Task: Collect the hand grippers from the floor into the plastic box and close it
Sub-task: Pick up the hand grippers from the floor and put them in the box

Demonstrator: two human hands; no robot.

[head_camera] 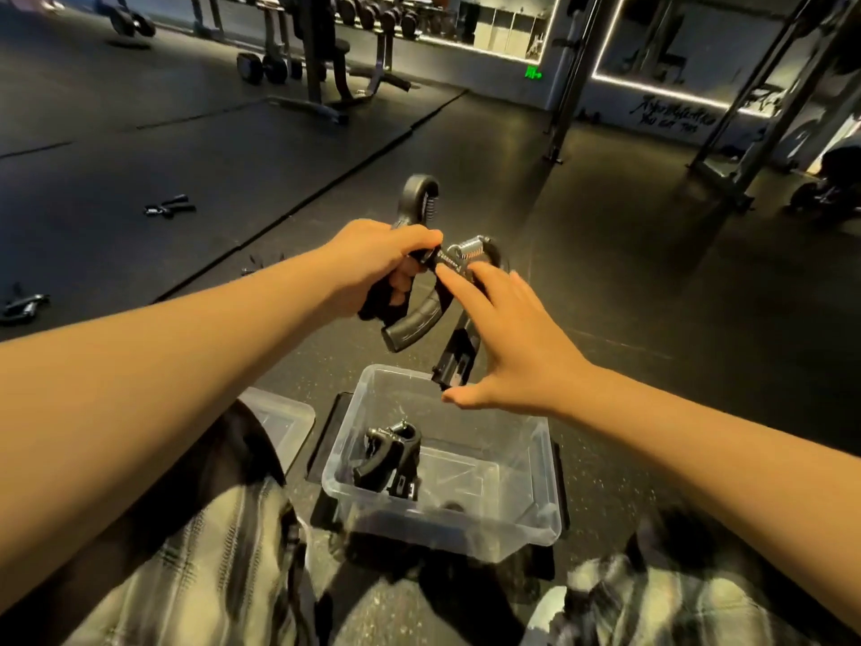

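Note:
My left hand [379, 265] is closed around the handles of a black hand gripper [416, 198], held above the floor. My right hand [505, 340] holds a second black hand gripper [459, 352] just above the far rim of the clear plastic box [536, 477]. The two grippers touch near their springs. One hand gripper [389, 456] lies inside the box. More hand grippers lie on the floor at the left: one [168, 208] far out and one [23, 307] near the frame's edge. The box's clear lid [286, 419] rests on the floor left of the box.
My knees in plaid trousers [223, 552] flank the box. A weight bench and dumbbell rack [321, 62] stand at the back. Steel rack posts [741, 132] rise at the right. Dark rubber floor mats with seams stretch ahead.

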